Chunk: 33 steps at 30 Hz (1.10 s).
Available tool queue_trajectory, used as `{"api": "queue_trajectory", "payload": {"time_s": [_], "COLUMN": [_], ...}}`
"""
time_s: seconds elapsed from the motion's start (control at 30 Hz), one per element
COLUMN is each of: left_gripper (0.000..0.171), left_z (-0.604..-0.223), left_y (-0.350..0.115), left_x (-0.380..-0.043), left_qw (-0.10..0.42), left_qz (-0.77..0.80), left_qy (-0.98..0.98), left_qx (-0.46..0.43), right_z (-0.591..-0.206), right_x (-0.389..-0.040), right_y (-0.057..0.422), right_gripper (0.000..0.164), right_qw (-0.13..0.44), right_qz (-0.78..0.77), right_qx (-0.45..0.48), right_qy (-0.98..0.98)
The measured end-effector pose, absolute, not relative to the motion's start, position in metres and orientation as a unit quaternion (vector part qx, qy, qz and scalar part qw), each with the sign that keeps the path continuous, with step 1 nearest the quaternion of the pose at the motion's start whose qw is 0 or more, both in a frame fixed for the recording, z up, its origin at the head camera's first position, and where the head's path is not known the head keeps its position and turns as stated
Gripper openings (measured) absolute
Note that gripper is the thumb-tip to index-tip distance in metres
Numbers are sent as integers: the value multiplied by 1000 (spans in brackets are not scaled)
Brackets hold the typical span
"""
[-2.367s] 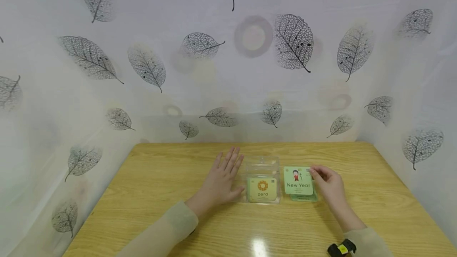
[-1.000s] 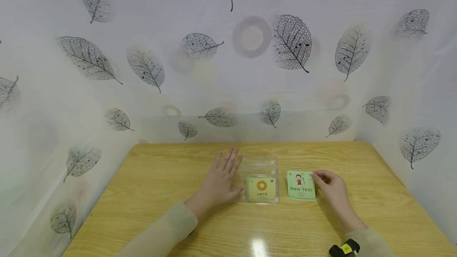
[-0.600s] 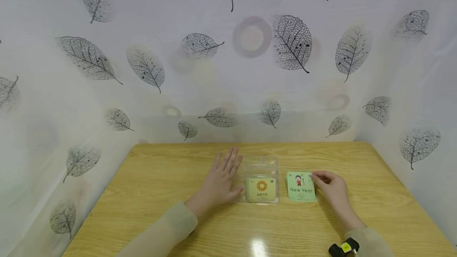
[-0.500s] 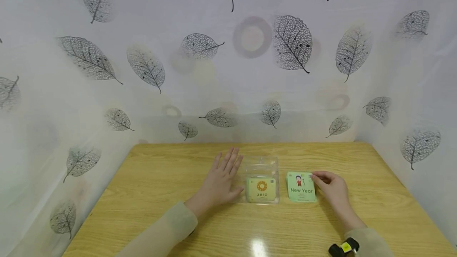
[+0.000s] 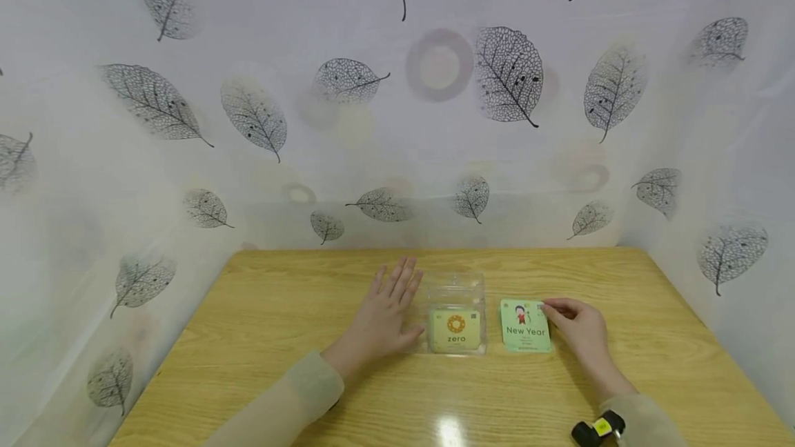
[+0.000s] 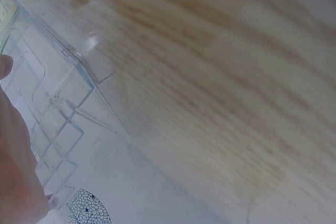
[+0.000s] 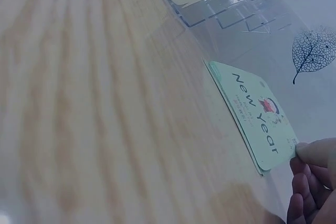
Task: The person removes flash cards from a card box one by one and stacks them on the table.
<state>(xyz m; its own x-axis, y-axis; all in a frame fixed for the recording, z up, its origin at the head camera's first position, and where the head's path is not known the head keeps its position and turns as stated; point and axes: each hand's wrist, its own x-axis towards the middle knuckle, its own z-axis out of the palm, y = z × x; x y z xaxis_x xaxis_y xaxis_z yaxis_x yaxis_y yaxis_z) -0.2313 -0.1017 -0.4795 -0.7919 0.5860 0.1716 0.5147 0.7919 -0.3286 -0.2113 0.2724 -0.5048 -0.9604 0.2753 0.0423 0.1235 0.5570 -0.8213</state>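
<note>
In the head view my right hand (image 5: 582, 330) pinches the upper right corner of a pale green "New Year" flash card (image 5: 526, 343). The card lies over other green cards, whose edges peek out slightly; the right wrist view shows thumb and finger at the corner of the card (image 7: 260, 124). My left hand (image 5: 384, 316) lies with straight, spread fingers along the left side of a clear plastic box (image 5: 455, 283). Whether its fingers touch the box is hard to tell. A yellow "zero" flash card (image 5: 456, 345) sits in the box's front part.
Both hands work at a wooden table (image 5: 261, 364). Behind it hangs a white curtain (image 5: 397, 150) printed with leaves, which also covers both sides. A black strap (image 5: 596, 430) with a yellow label is on the right wrist.
My right hand has brought the "New Year" card down and slightly right, so it now nearly covers the green card below, which stuck out before. My left hand stays put.
</note>
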Motion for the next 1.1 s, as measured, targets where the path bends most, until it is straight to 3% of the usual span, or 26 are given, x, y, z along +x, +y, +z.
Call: {"api": "queue_trajectory", "payload": {"time_s": [1.1], "left_gripper": [102], "left_z": [-479], "left_y": [-102], "left_x": [-232], "left_qw": [142], "left_qz": [154], "left_qy": [-932], "left_qx": [-295], "right_z": [-492], "right_x": [-210], "right_y": [269], "right_gripper": [30], "right_qw": [100], "right_qz": [478], "right_qx": [-107], "right_qy": [-866]}}
